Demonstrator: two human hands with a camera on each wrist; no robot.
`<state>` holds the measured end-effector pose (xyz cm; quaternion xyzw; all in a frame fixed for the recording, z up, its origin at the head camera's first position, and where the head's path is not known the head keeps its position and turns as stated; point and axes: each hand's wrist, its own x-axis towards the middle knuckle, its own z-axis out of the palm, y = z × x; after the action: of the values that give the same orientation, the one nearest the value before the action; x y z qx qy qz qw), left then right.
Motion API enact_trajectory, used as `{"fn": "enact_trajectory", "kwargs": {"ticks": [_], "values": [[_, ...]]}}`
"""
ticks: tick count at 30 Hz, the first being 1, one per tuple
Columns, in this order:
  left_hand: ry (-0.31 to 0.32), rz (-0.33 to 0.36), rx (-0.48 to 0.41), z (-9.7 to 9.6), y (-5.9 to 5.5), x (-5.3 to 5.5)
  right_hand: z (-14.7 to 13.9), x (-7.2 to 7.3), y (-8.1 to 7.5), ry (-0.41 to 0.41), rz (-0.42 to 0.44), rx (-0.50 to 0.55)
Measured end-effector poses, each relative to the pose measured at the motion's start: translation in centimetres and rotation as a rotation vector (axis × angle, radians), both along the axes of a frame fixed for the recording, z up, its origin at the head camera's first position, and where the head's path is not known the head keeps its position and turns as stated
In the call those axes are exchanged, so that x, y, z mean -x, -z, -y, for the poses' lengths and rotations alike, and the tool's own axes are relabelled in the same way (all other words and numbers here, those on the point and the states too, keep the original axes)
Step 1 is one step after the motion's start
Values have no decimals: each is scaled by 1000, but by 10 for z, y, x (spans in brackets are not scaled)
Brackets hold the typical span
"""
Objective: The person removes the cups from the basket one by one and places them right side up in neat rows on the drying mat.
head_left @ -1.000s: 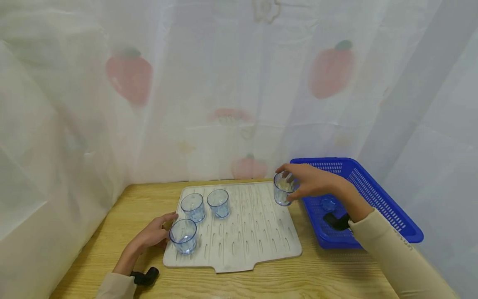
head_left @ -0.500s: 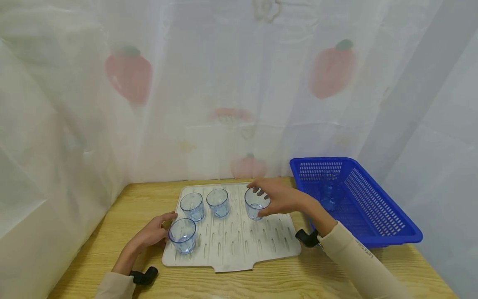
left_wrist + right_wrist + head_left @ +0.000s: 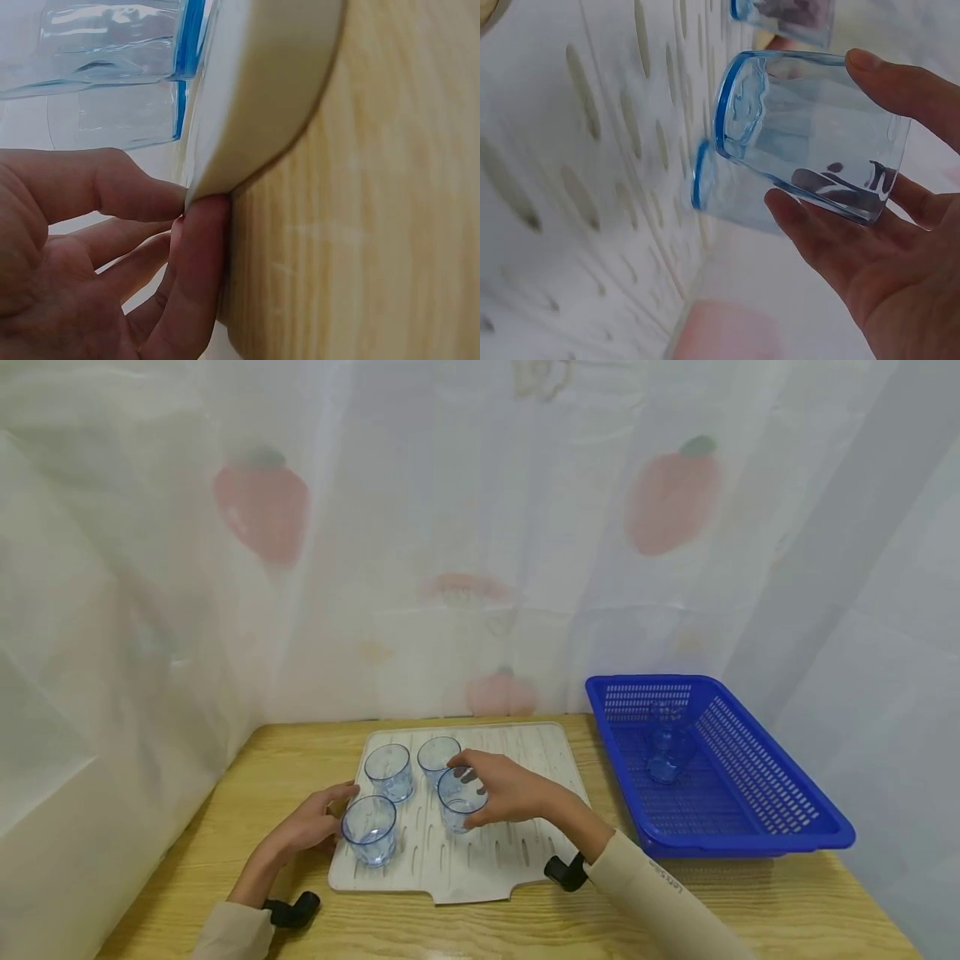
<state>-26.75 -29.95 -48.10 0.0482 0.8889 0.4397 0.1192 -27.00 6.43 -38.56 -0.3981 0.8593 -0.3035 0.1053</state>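
Note:
My right hand (image 3: 510,789) holds a clear blue-tinted glass tumbler (image 3: 817,127) between thumb and fingers, close over the white drainer board (image 3: 528,843). Its thick blue base faces the board in the right wrist view. Three similar tumblers stand on the board's left half: one at the front left (image 3: 370,843), one behind it (image 3: 390,777), and one at the back (image 3: 433,756), partly covered by the held tumbler. At the board's left edge, my left hand (image 3: 307,822) pinches the rim of the board, thumb on top and a finger against the side.
A blue perforated plastic basket (image 3: 742,843) stands at the right on the wooden table (image 3: 300,743), with tumblers (image 3: 663,764) inside. A pale curtain (image 3: 480,527) with strawberry prints closes off the back and sides.
My right hand has carried the tumbler leftward from beside the basket, across the board, to just in front of the back tumbler. The left hand has stayed at the board's edge.

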Motion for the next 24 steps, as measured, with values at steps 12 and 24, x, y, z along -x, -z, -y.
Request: {"fn": "enact_trajectory", "kwargs": {"ticks": [12,24], "values": [[8,-5,-3,0,-2,2,29,-3,14,-37,-53,-94],[1,-2,3,0,0,0,36,-2,30,-31,-65,-120]]}}
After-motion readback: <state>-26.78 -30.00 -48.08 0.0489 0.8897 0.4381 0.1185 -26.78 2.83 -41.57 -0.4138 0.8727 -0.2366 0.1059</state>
